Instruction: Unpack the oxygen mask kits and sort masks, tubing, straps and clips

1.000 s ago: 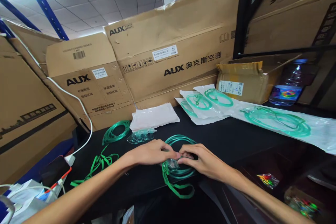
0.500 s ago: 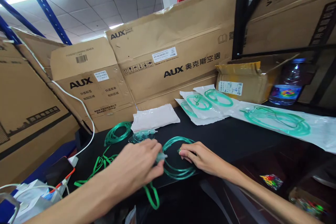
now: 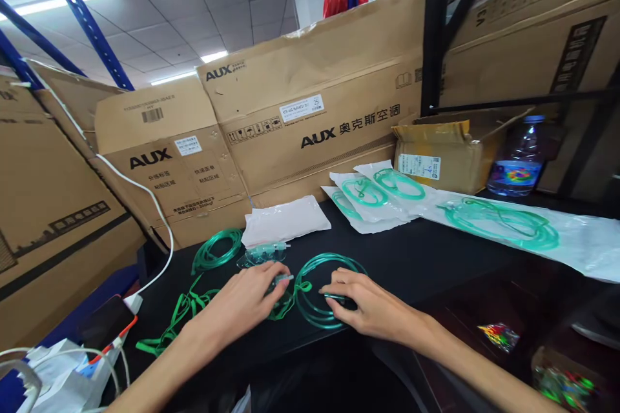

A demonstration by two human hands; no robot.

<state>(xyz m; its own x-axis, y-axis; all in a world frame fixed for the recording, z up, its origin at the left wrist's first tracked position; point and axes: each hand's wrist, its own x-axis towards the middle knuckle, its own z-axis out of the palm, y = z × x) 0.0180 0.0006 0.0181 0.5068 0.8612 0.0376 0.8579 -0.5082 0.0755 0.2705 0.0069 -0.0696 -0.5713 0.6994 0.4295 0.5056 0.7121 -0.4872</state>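
My left hand (image 3: 259,293) pinches a clear green-tinted oxygen mask (image 3: 281,307) at its pale connector, low over the black table (image 3: 397,251). A green elastic strap (image 3: 302,288) hangs from the mask on its right side. Closed around the end of a green tube, my right hand (image 3: 361,300) stays at the right of the coiled green tubing (image 3: 317,262). The coil lies between the two hands, partly covered by the right one. Just beyond my left hand lies another clear mask (image 3: 264,253).
At left are a second tubing coil (image 3: 216,250) and loose green straps (image 3: 181,310). A white packet (image 3: 288,221) lies behind. Bagged tubing sets (image 3: 365,192) lie back right, near an open carton (image 3: 431,151) and a bottle (image 3: 518,161). A power strip (image 3: 104,355) is at lower left.
My left hand has moved slightly back and left with the mask, and its strap now rests by the coil instead of dangling over the table edge. The right hand has turned slightly.
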